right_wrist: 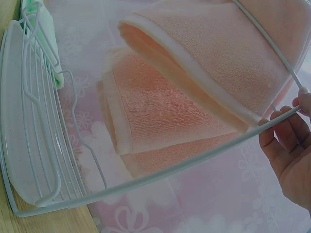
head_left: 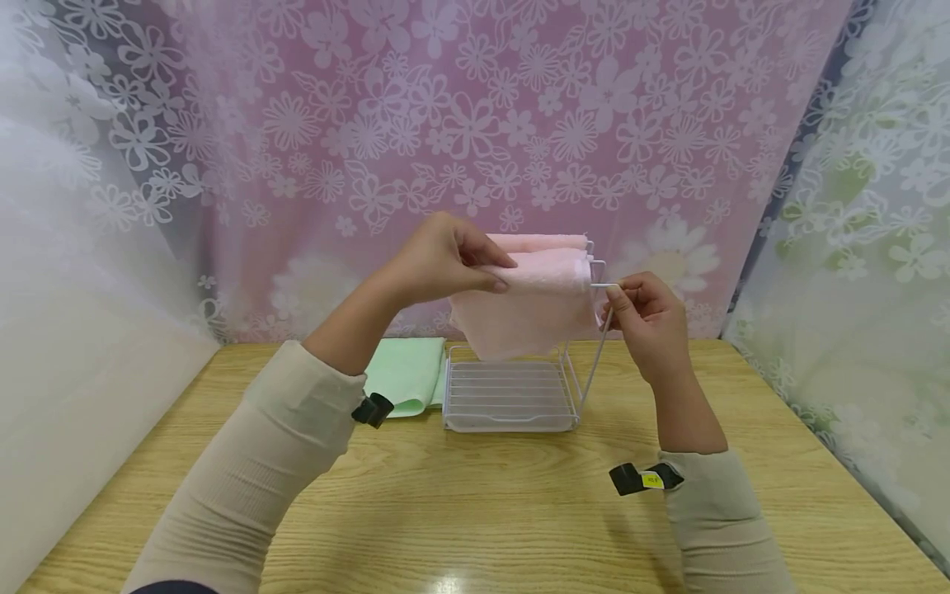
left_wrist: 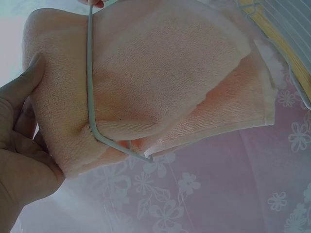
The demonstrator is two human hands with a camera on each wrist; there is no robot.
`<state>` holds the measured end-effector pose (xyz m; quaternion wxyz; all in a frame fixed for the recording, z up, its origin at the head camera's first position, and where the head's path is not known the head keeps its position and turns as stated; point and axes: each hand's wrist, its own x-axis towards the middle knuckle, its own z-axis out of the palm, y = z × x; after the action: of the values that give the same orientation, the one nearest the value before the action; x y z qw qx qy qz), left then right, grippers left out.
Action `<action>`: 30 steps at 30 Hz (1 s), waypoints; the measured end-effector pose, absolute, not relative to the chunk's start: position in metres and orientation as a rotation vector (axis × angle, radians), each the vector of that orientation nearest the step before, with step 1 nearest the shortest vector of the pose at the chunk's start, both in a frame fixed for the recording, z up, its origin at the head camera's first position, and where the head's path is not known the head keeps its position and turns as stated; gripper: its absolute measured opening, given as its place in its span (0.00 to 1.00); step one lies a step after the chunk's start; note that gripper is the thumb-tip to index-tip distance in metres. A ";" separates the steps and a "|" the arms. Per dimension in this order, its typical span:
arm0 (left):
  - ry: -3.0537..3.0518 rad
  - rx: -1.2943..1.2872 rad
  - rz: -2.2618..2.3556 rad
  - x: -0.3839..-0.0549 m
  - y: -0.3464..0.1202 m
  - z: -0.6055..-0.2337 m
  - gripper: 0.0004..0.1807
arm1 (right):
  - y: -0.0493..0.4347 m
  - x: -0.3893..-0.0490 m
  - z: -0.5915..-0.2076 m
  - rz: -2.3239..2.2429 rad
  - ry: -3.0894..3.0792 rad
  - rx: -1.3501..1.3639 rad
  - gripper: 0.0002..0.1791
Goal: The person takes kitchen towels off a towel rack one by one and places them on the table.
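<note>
On the wooden table (head_left: 460,503): you work at a white wire rack (right_wrist: 146,180), standing upright, probably placed centrally so both hands reach it.
Front pink towel (head_left: 530,301): over the front bar (head_left: 603,285), lower part hanging behind it.
Rear pink towel (head_left: 538,242): on the rack, farther back.
Green cloth (head_left: 404,371): folded, just left of the rack.
Your left hand (head_left: 449,260): pinches the front pink towel, apparently to control its drape.
Your right hand (head_left: 653,322): pinches the front bar's right end, likely steadying the rack.
</note>
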<state>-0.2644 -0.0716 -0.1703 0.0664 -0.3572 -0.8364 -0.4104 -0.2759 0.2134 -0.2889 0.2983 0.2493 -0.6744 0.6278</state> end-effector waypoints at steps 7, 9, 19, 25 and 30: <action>-2.484 -1.090 -1.258 -0.262 -0.076 -0.174 0.10 | 0.214 -0.275 -0.288 1.658 -1.803 0.653 0.05; -2.476 -1.092 -1.272 -0.261 -0.078 -0.175 0.10 | 0.214 -0.275 -0.288 1.657 -1.804 0.656 0.05; -2.427 -1.068 -1.341 -0.255 -0.084 -0.178 0.12 | 0.213 -0.275 -0.288 1.689 -1.786 0.645 0.04; -2.392 -1.068 -1.355 -0.253 -0.089 -0.180 0.10 | 0.213 -0.275 -0.288 1.693 -1.779 0.646 0.04; -2.361 -1.064 -1.366 -0.251 -0.093 -0.181 0.11 | 0.213 -0.275 -0.288 1.691 -1.784 0.649 0.06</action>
<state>-0.2508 -0.0932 -0.1808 0.1066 -0.3615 -0.8016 -0.4640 -0.2748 0.2128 -0.2883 0.2950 0.2439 -0.6705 0.6355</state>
